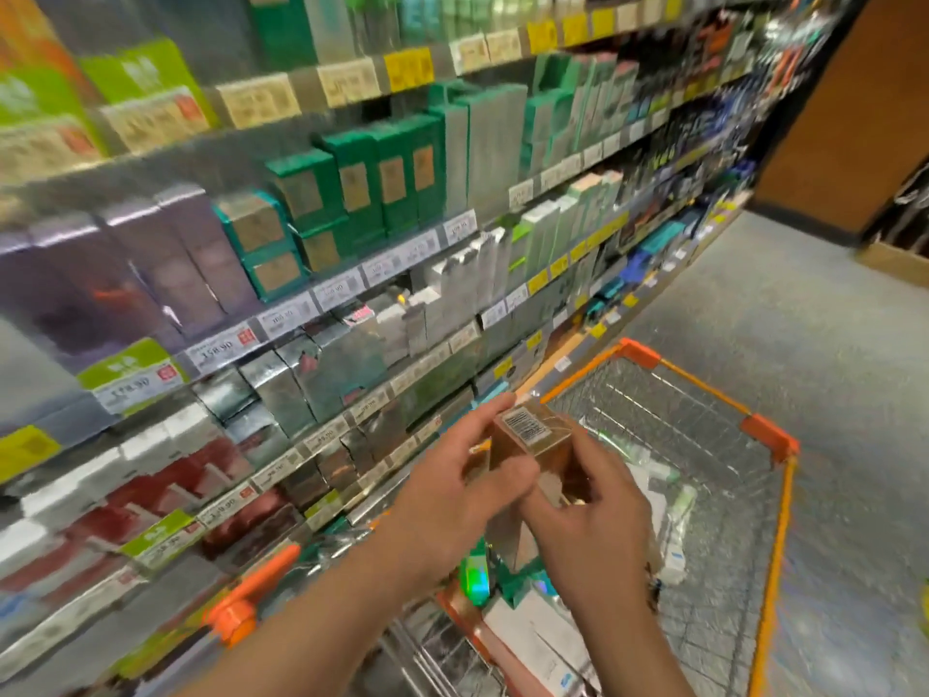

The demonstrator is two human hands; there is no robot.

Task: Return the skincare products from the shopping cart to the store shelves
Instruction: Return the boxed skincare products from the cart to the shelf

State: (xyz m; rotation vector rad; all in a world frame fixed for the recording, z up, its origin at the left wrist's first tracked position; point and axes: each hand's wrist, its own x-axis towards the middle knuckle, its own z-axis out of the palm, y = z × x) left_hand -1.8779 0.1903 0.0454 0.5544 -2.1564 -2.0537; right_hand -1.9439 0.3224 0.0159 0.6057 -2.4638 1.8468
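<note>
Above cart [769, 435] — left hand [452, 495], right hand [588, 515] both grip gold box [533, 445]; lower half hidden, label blurred.

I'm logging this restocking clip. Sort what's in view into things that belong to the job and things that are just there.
Part of the job:
- gold box, gripped by left hand and right hand
- shopping cart
- white boxes and green package lying in the cart
- store shelves

Just there:
- price tags
- grey floor
- brown wall
</note>
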